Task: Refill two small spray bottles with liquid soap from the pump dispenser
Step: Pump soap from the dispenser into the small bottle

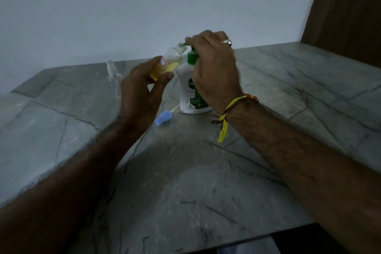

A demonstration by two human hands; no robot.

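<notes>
Forearms came in from the bottom corners, over the near part of the bench (185,202), which was bare marble-look stone w/ dark veins. Left hand (140,86) had its grip closed round the first spray bottle (167,62), thumb and fingers curled on the lower body, bottle tilted so its open neck sat at the pump spout. Right hand (214,62) sat on top of the pump dispenser (191,88), fingers curled over the green pump head, apparently pressing it; dispenser stood upright on the bench, mid-scene.

Progress, as a judgement: bottle 1 looked roughly a third to half full of yellowish liquid, so filling was under way, not done. Its blue spray cap (164,120) lay on its side on the bench just in front of the dispenser, dip tube attached, so recapping was left. Second spray bottle (114,80) stood upright to the left, apart from the rest, clear cap on and looking empty or nearly so; probably untouched. Approx. under halfway overall.

Room: plenty of open bench to the right and toward the person. Left bench corner was cut at an angle, w/ bottle 2 near that back-left edge. Wall (144,6) was close behind, wooden panel (350,6) back right. Blue cap lay close below the left wrist, a possible knock risk.
</notes>
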